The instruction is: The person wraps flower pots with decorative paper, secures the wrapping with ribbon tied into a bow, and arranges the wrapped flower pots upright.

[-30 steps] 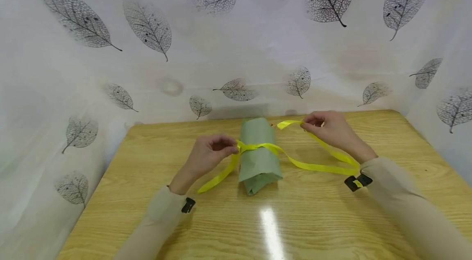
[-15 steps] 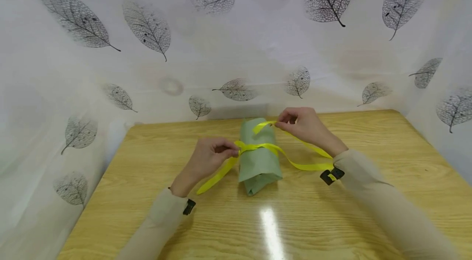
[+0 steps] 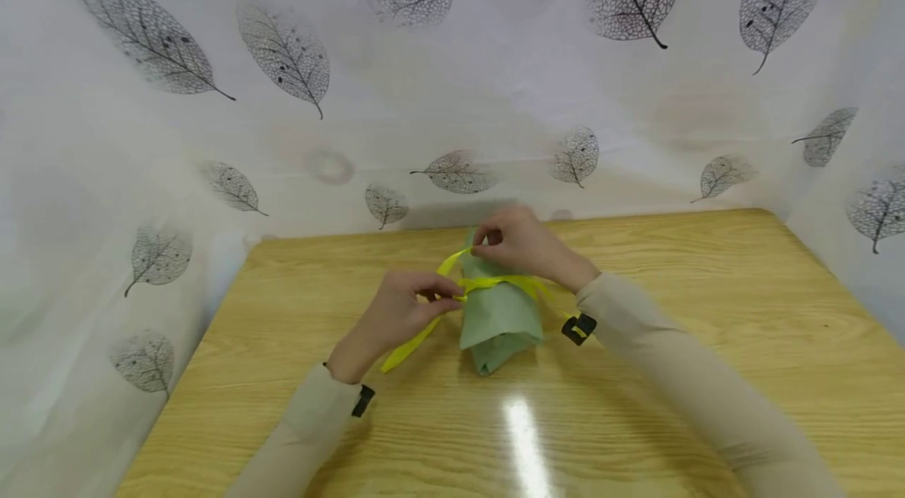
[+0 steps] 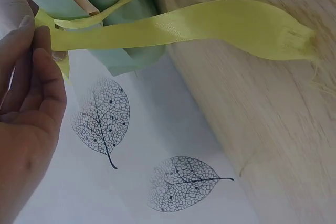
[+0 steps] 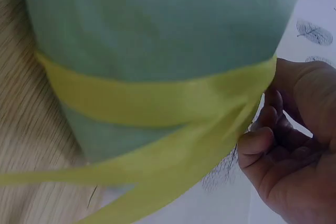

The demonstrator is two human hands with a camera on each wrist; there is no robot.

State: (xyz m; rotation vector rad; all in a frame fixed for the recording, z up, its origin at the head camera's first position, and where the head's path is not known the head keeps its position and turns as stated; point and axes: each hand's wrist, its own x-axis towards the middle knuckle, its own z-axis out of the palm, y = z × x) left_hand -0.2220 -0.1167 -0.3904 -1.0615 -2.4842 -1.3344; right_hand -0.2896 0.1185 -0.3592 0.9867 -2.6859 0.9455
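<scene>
A sage-green wrapped package lies on the wooden table, a yellow ribbon round its middle. My left hand pinches the ribbon at the package's left side. From there one tail with a frayed end extends away, seen in the left wrist view. Over the far part of the package, my right hand pinches the other ribbon length, which slopes down toward the left fingers. Part of that length runs back to the black device at the right wrist. The right wrist view shows the ribbon crossing the green wrap.
The wooden table has rounded far corners and a bright light reflection near the front. A white curtain printed with dark leaf shapes surrounds its back and sides. A second black device sits at the left wrist.
My right hand has moved left from beside the package to over its far part, bringing the ribbon with it toward the left hand. The left hand has stayed almost in place, still pinching ribbon.
</scene>
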